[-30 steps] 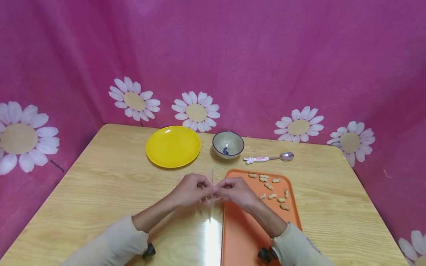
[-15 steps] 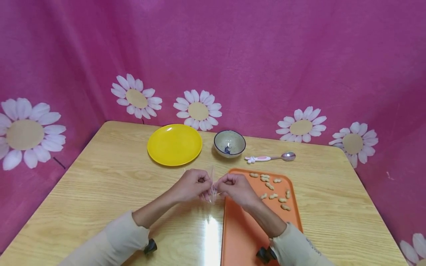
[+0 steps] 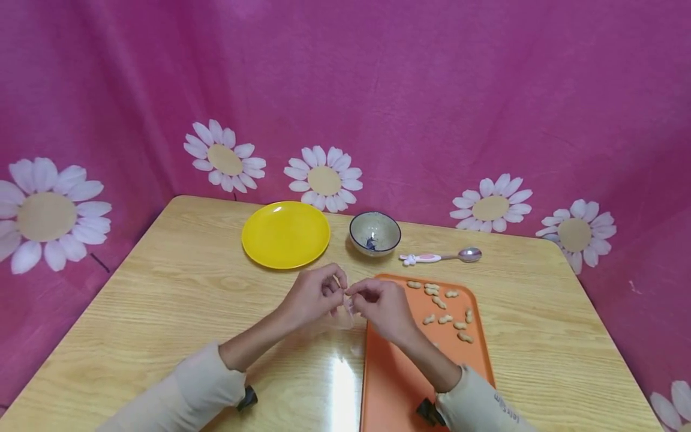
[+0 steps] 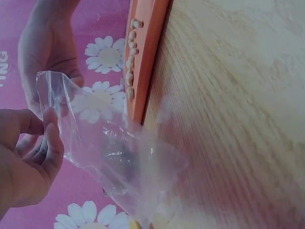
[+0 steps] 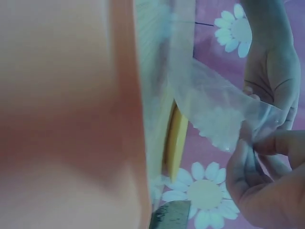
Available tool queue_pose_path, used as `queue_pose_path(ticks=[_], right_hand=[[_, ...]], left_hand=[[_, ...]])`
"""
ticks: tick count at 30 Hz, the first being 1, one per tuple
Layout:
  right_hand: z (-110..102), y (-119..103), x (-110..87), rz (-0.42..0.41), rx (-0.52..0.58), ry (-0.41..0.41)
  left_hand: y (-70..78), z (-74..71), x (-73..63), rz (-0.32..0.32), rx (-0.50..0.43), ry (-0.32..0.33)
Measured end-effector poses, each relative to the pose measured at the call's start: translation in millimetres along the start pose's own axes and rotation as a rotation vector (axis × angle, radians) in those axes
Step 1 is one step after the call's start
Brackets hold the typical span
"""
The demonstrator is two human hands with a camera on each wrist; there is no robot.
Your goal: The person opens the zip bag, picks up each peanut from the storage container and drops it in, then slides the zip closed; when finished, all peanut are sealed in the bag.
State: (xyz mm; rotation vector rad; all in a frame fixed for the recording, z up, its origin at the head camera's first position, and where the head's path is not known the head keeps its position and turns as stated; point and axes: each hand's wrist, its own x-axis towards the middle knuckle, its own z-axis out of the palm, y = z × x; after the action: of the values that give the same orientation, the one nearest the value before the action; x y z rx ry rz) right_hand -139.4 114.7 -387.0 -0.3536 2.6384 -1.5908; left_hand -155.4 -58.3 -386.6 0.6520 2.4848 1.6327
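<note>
One bag (image 4: 112, 148) is hanging above the table (image 3: 189, 288), just off the nine o'clock edge of the tray (image 3: 396, 375). The left hand (image 3: 314, 294) is pinching the bag's top end between thumb and fingers, and the right hand (image 3: 385, 306) is pinching that same end from the opposite side. Peanuts (image 3: 445, 319) are lying on the tray at three o'clock from the bag; the plate (image 3: 286, 234) is sitting at eleven and the bowl (image 3: 385, 231) at one. The hands are apparently working the bag's mouth apart, though whether its layers are parting is unclear. The next move is probably calling for a fingertip hold on each layer, with an even, gentle pull.
</note>
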Motion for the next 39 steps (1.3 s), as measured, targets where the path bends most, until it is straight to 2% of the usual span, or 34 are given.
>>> queue_pose_path(ticks=[3,8,11,16,20,24,26,28,33,37,39], right_hand=[[0,-3,-0.7,-0.036,-0.104,0.023],[-3,-4,-0.4,-0.012,-0.147,0.034],[-6,-2,0.2,-0.005,-0.161,0.02],[-13,1,1.5,-0.039,-0.194,-0.06],[-21,3,2.8,-0.031,-0.181,-0.12],[-27,3,5.6,-0.06,-0.174,-0.156],[-29,1,7.1,-0.075,-0.161,-0.174],[-30,0,8.1,-0.067,-0.133,-0.189],[-31,-1,7.5,-0.043,-0.101,-0.203],[-30,0,6.7,-0.062,-0.115,-0.204],[-29,0,6.6,-0.065,-0.115,-0.205]], left_hand=[[0.2,-1.4,0.5,0.069,0.149,0.015],[3.2,-8.4,1.6,0.148,0.335,0.01],[4.1,-13.4,1.9,0.184,0.379,-0.041],[-0.8,-19.5,1.0,0.32,0.466,-0.111],[-5.7,-23.3,0.6,0.424,0.503,-0.103],[-8.8,-25.2,2.3,0.491,0.506,-0.074],[-9.4,-24.2,3.6,0.499,0.51,-0.065],[-9.6,-21.9,4.4,0.48,0.518,-0.065],[-11.4,-13.6,4.0,0.398,0.502,-0.066],[-14.3,-8.7,2.5,0.346,0.451,-0.044],[-15.4,-7.5,1.3,0.3,0.407,-0.046]])
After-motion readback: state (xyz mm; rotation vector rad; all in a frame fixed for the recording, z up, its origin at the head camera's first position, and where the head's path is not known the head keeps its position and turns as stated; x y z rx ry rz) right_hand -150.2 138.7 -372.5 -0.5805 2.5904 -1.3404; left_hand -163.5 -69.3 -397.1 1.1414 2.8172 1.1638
